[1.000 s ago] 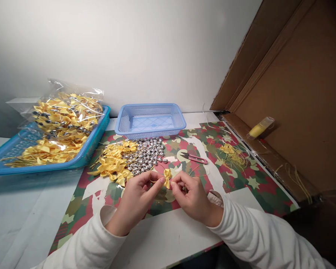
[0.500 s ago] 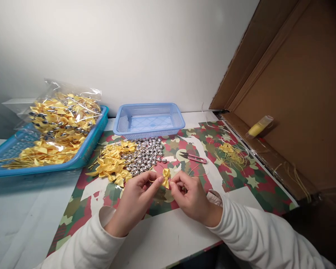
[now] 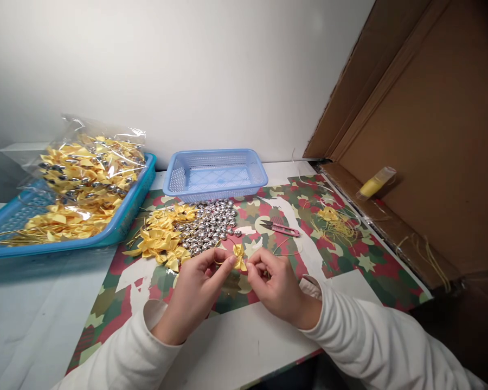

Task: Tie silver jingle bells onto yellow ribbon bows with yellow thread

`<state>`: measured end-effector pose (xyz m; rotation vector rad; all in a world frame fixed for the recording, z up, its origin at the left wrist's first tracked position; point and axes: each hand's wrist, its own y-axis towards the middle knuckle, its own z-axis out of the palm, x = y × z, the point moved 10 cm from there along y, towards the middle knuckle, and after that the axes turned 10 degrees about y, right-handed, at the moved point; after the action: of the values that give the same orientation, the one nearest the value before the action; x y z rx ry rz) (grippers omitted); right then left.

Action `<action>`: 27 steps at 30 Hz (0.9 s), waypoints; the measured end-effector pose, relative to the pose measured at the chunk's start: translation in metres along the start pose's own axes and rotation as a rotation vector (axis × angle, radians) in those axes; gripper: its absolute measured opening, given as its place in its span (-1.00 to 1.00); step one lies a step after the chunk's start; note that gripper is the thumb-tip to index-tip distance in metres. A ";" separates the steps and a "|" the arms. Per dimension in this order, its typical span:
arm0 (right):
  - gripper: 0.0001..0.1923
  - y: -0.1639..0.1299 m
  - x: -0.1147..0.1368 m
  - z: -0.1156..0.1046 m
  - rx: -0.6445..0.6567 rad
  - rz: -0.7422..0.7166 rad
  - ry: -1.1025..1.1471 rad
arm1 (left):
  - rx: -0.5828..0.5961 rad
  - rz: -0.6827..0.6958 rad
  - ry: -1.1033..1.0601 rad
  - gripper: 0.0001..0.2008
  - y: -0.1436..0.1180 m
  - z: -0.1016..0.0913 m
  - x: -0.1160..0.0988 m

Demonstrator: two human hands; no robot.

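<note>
A brown cardboard box [image 3: 431,135] stands open well off to the right of the fingers, a yellow tube [image 3: 376,184] lying inside it. Far to their left a teal tray [image 3: 126,216] holds a clear bag of yellow bows and bells [image 3: 91,162]. Beyond the fingers sits a light blue basket [image 3: 215,176] at the far edge of the camouflage-print mat [image 3: 350,260]. Between basket and fingers lie a heap of silver bells [image 3: 213,225] and, just left of it, a pile of yellow ribbon bows [image 3: 162,238]. Pink thread snips [image 3: 280,228] rest just past the right fingers. The left hand [image 3: 195,290] and right hand [image 3: 274,287] meet above the mat, thumb and forefinger of each pinched closed on one small yellow bow [image 3: 239,257] with a thin gold cord looping from it.
</note>
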<state>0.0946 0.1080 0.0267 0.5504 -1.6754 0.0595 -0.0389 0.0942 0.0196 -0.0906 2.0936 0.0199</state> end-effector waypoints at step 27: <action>-0.88 -0.001 -0.004 0.001 0.000 0.035 0.054 | -0.019 -0.014 -0.071 -0.73 -0.002 0.001 0.000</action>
<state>0.0941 0.1078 0.0224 0.5149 -1.6326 0.0992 -0.0377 0.0927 0.0186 -0.1149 2.0223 0.0342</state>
